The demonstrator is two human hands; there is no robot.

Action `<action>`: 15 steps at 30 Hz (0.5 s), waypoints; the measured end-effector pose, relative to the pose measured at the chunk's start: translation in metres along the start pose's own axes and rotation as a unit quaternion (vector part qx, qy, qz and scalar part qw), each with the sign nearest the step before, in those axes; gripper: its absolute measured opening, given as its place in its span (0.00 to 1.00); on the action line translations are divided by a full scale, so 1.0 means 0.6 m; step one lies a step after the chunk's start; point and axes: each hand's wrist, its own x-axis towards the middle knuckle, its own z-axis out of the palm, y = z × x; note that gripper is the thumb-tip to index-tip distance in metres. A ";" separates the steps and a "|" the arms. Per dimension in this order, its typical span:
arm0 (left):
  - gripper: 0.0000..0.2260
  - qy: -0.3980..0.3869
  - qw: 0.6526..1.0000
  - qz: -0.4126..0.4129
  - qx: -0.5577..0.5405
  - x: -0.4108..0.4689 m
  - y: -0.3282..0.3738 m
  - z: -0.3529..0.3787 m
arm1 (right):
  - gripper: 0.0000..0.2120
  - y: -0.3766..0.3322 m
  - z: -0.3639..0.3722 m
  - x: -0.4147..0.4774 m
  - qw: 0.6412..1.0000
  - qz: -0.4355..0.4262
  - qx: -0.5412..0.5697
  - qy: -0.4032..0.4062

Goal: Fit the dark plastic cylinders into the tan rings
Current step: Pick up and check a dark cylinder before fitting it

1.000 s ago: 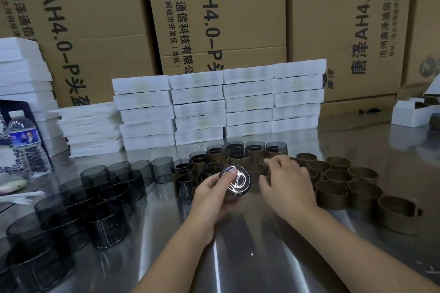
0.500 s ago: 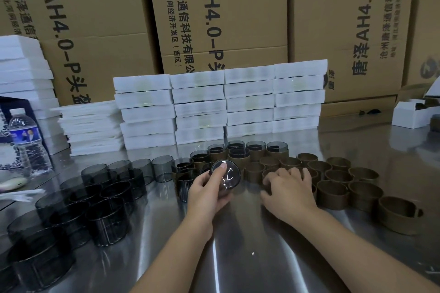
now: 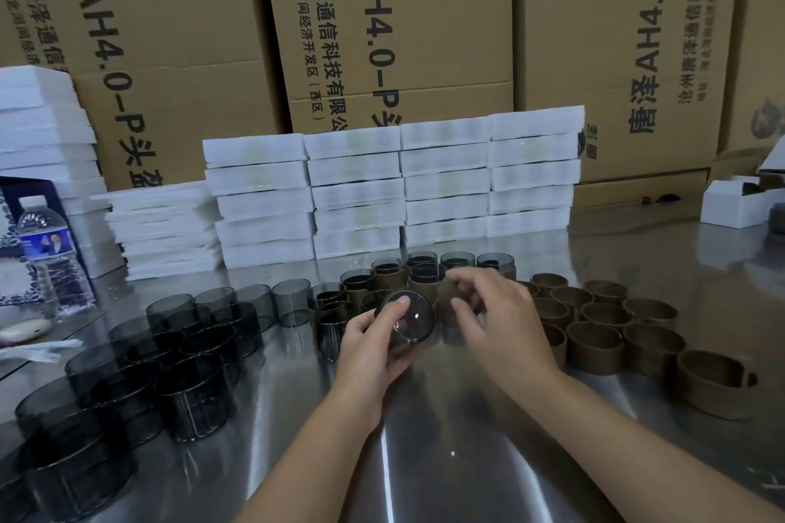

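Left hand point(image 3: 368, 352) grips 1 dark cylinder point(image 3: 414, 325), tilted, above the desk point(image 3: 424, 459), beside the tan rings point(image 3: 594, 346). Right hand point(image 3: 501, 323), fingers curled, sits over those rings; whether it holds 1 cannot be told.

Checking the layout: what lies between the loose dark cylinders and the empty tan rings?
Head view: assembled pieces, the left hand holding a cylinder, and the right hand.

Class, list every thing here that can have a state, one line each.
Left hand: grips held cylinder.
Held cylinder: tilted, in hand, unfitted.
Right hand: fingers curled at a tan ring; grip unclear.
Loose cylinders: upright, unfitted.
Loose tan rings: upright, empty.
Rear cylinders: seated in rings.
Water bottle: upright, capped.
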 end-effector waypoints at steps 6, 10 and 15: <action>0.19 -0.004 1.000 0.028 -0.003 0.000 -0.003 -0.001 | 0.16 -0.008 -0.003 -0.005 0.996 -0.070 0.023 0.040; 0.27 -0.017 0.999 0.038 0.015 0.000 -0.005 0.001 | 0.16 -0.015 -0.001 -0.009 0.993 -0.108 0.032 0.047; 0.32 -0.029 0.999 0.017 0.002 0.002 -0.005 0.001 | 0.18 -0.019 0.002 -0.015 0.990 -0.123 0.049 0.051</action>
